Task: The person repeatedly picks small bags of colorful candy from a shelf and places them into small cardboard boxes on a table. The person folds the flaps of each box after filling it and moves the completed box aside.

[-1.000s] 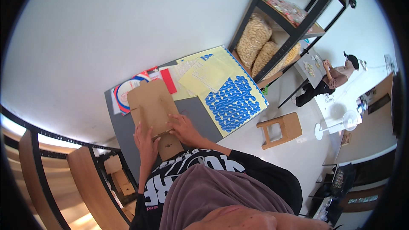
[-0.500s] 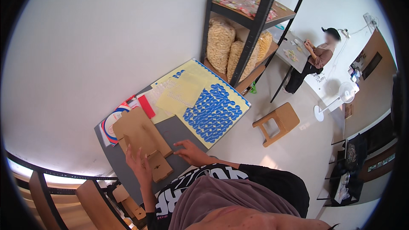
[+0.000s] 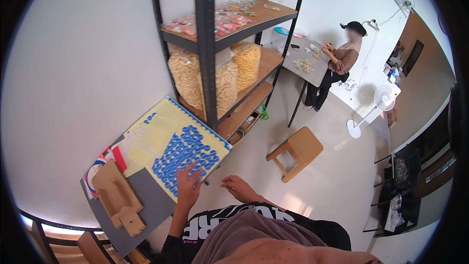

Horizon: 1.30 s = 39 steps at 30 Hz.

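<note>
My left hand (image 3: 188, 186) is over the near right edge of a yellow sheet (image 3: 139, 139) dotted with many blue oval pieces (image 3: 183, 151). Its fingers are spread and hold nothing; whether they touch the sheet I cannot tell. To its right, my right hand (image 3: 239, 189) hangs above the floor beyond the table edge, empty, with its fingers loosely bent and apart. An unfolded brown cardboard box (image 3: 117, 190) with raised flaps lies on the grey table (image 3: 154, 198), away from both hands on the left.
A black-framed shelf (image 3: 206, 44) past the table bears clear bags of pale puffed snacks (image 3: 222, 85) and small colourful packets (image 3: 224, 22). A brown stool (image 3: 298, 151) stands on the floor at right. Farther back, a person (image 3: 342, 61) works at another table (image 3: 312, 71). A white fan (image 3: 383, 99) stands behind.
My view has turned right, toward the shelf. My left hand has left the cardboard box and is now over the sheet with blue pieces. My right hand has moved off the table edge.
</note>
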{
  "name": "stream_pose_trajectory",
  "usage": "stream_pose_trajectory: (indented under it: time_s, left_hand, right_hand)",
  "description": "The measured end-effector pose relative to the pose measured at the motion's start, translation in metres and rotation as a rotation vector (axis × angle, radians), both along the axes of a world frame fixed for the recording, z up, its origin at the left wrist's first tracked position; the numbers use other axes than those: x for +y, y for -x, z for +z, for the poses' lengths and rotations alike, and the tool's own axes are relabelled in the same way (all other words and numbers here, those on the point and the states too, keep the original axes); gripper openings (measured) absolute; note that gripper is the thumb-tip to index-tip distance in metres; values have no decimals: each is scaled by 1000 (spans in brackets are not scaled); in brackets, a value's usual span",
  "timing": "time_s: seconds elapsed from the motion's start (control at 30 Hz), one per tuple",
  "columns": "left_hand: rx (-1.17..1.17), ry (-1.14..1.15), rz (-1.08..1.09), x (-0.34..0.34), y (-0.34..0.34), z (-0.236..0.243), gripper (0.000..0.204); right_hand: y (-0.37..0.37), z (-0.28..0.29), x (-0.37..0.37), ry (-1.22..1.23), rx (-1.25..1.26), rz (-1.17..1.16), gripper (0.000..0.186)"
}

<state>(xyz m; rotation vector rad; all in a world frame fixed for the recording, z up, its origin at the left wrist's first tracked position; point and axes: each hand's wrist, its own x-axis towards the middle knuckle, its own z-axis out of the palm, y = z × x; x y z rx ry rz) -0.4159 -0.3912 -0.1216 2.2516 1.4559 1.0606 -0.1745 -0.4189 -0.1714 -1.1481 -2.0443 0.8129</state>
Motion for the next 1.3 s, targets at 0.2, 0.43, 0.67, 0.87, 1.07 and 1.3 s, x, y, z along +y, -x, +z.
stream_pose_trajectory:
  time_s: [0.2,0.43,0.67,0.87,1.07,1.3]
  left_hand:
    - [38,71,-190,33,-113,12,28]
    - [107,151,-193,73,-135,-3,28]
    - [-71,73,-187,166,-163,4,26]
    - [-216,129,-416,228,-216,19,30]
    - [-201,194,-434,258,-238,47,26]
    - [-302,147,-136,286,-271,82,25]
  right_hand:
    - [-117,5,18,18,15,-154,15]
    - [-175,-2,101,-83,-16,-169,16]
    - [-231,33,210,-252,-109,-129,22]
    - [-306,110,303,-214,-13,-235,25]
    - [-364,191,416,-460,167,-315,21]
    - [-429,293,584,-724,133,-378,22]
